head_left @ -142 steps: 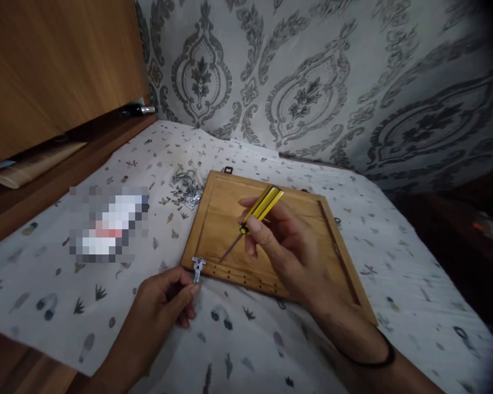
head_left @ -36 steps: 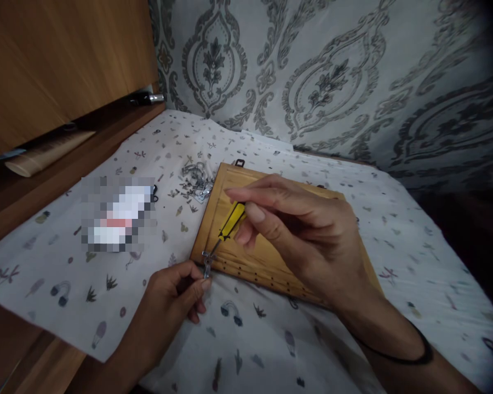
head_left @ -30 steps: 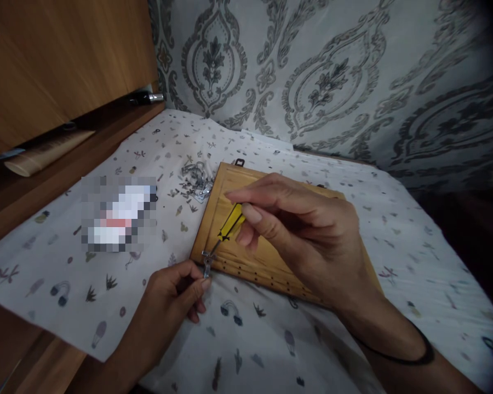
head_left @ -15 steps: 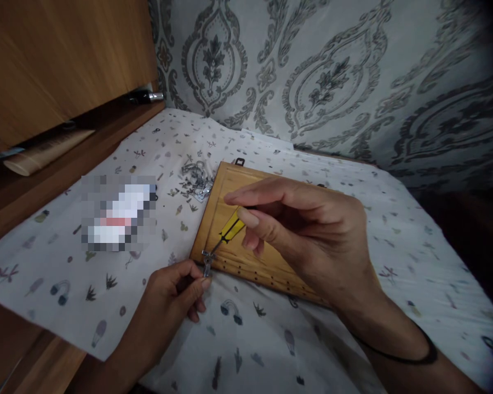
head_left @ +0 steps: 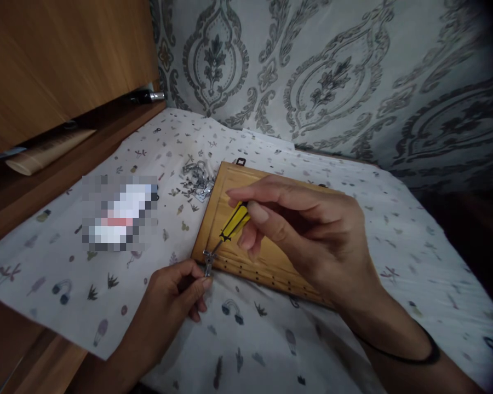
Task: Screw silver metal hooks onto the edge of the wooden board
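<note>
A yellow and black screwdriver point(head_left: 234, 220) slants down to the left, its handle between the thumb and fingers of my right hand point(head_left: 312, 230). Its tip meets a small metal clasp point(head_left: 208, 261) at the near left corner of a wooden board point(head_left: 218, 219). My left hand point(head_left: 178, 290) pinches the lower end of that clasp between thumb and fingertips. A row of small dark holes runs along the board's near edge. My right hand and wrist hide much of the board's right part.
Loose metal hardware point(head_left: 198, 179) lies in a pile beyond the board's left edge. A blurred-out object point(head_left: 121, 213) rests on the patterned sheet point(head_left: 238, 350) at left. A wooden cabinet point(head_left: 66, 60) stands at the far left, a patterned wall point(head_left: 267, 71) behind.
The fingers of my right hand have shifted slightly around the screwdriver handle, which shows turned. My left hand holds the clasp in nearly the same place.
</note>
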Tool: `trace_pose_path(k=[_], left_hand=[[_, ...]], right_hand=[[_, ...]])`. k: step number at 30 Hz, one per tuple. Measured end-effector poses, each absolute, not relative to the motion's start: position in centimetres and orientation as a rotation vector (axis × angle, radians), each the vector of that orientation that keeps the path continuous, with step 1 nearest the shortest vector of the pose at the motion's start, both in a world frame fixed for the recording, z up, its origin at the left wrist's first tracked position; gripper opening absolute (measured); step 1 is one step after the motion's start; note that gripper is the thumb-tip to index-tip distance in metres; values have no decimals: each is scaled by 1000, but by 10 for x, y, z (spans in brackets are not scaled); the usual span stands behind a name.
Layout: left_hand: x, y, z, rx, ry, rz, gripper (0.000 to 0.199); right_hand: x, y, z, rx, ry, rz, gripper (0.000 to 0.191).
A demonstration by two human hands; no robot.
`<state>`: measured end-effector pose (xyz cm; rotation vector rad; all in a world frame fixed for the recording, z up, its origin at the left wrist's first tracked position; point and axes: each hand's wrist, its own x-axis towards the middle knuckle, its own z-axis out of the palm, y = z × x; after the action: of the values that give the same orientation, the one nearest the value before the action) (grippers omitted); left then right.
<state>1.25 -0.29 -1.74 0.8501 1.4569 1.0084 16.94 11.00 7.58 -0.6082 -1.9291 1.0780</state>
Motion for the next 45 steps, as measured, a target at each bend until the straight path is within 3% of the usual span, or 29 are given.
trace_pose_path(k=[15, 23, 34, 45], left_hand=[[13, -1, -16, 855, 1459, 1018, 30], [12, -3, -19, 843, 1457, 1026, 27], [13, -1, -15, 850, 1464, 1021, 29], [13, 0, -16, 843, 1469, 1015, 30]], right_hand=[[164, 109, 77, -648, -1818, 1241, 7], [171, 112, 73, -526, -1916, 1223, 24], [165, 112, 76, -591, -1844, 1172, 8], [166, 117, 73, -474, -1856, 1296, 16]])
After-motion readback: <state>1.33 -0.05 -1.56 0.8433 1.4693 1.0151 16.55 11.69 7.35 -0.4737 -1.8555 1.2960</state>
